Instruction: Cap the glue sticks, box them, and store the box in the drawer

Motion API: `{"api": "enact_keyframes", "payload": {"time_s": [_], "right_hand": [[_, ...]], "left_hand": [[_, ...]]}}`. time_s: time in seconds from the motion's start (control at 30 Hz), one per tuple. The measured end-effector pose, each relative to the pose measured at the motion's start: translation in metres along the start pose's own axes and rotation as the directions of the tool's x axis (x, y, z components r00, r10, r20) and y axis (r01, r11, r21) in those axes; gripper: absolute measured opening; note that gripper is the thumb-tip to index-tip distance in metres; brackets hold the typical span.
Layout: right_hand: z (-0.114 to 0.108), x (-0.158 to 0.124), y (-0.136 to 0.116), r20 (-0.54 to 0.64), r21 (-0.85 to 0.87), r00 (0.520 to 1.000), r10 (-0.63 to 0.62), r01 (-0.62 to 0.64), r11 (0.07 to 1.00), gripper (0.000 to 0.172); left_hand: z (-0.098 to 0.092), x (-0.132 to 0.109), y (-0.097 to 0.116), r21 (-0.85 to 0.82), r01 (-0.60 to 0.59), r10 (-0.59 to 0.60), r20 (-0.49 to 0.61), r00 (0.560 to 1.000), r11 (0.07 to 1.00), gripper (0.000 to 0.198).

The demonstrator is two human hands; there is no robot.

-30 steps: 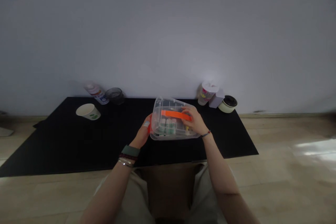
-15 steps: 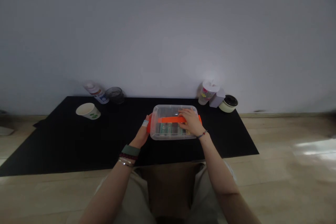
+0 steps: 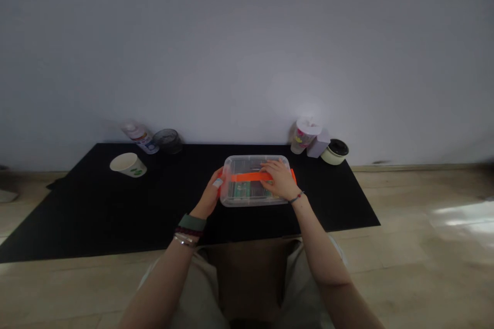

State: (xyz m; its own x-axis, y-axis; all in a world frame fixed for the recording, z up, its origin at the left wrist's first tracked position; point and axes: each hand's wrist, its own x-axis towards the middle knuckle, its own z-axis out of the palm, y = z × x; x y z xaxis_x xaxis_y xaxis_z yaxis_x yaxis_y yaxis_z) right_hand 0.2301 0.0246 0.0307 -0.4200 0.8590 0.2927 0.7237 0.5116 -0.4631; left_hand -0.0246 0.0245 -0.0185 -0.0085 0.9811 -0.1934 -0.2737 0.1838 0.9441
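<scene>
Box (image 3: 247, 201) is being handled on table (image 3: 154, 221). Its left end is being touched by left hand (image 3: 210, 193), can't tell if fingers clamped; handle (image 3: 247, 177) is being straddled by right hand (image 3: 281, 180), thumb and fingers apart.

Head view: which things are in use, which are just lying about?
In use:
- clear box with small items inside
- its orange handle
- left hand, at the box's left end
- right hand, over the lid and handle

Lying about:
- paper cup
- pale bottle
- dark bowl
- clear cup
- pale carton
- cream pot
</scene>
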Motion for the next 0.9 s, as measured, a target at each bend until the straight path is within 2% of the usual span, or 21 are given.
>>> {"api": "enact_keyframes", "payload": {"time_s": [0.13, 0.23, 0.3, 0.37, 0.47, 0.57, 0.7, 0.8, 0.9], "right_hand": [[-0.006, 0.000, -0.002, -0.036, 0.110, 0.999, 0.012, -0.008, 0.994, 0.028], [-0.012, -0.001, 0.003, -0.187, 0.255, 0.976, 0.113, -0.063, 0.965, 0.028], [-0.015, -0.002, 0.012, -0.306, 0.269, 0.933, 0.190, -0.106, 0.957, 0.029], [-0.014, -0.004, 0.023, -0.353, 0.223, 0.911, 0.214, -0.141, 0.965, 0.033], [-0.007, -0.006, 0.037, -0.271, 0.162, 0.934, 0.232, -0.193, 0.968, 0.047], [0.000, -0.008, 0.043, -0.172, 0.153, 0.950, 0.262, -0.237, 0.960, 0.054], [0.004, -0.007, 0.048, -0.138, 0.230, 0.952, 0.273, -0.238, 0.944, 0.057], [0.005, -0.007, 0.052, -0.127, 0.297, 0.950, 0.285, -0.238, 0.925, 0.057], [0.004, -0.007, 0.052, -0.113, 0.302, 0.945, 0.306, -0.261, 0.917, 0.056]], "left_hand": [[-0.001, 0.001, -0.003, 0.079, -0.061, 0.062, -0.015, 0.998, 0.995, 0.059], [-0.004, 0.001, -0.002, 0.185, -0.093, 0.100, -0.032, 0.994, 0.978, 0.054], [-0.005, 0.003, 0.002, 0.317, -0.149, 0.180, -0.071, 0.981, 0.936, 0.055], [-0.003, 0.007, 0.010, 0.468, -0.254, 0.315, -0.055, 0.948, 0.846, 0.058], [0.011, 0.014, 0.025, 0.602, -0.407, 0.443, 0.097, 0.891, 0.687, 0.057], [0.031, 0.022, 0.034, 0.658, -0.458, 0.457, 0.191, 0.869, 0.598, 0.054], [0.045, 0.029, 0.031, 0.724, -0.425, 0.386, 0.235, 0.892, 0.542, 0.052], [0.041, 0.032, 0.025, 0.730, -0.432, 0.368, 0.261, 0.893, 0.530, 0.051], [0.037, 0.035, 0.021, 0.702, -0.440, 0.378, 0.256, 0.890, 0.560, 0.051]]}}
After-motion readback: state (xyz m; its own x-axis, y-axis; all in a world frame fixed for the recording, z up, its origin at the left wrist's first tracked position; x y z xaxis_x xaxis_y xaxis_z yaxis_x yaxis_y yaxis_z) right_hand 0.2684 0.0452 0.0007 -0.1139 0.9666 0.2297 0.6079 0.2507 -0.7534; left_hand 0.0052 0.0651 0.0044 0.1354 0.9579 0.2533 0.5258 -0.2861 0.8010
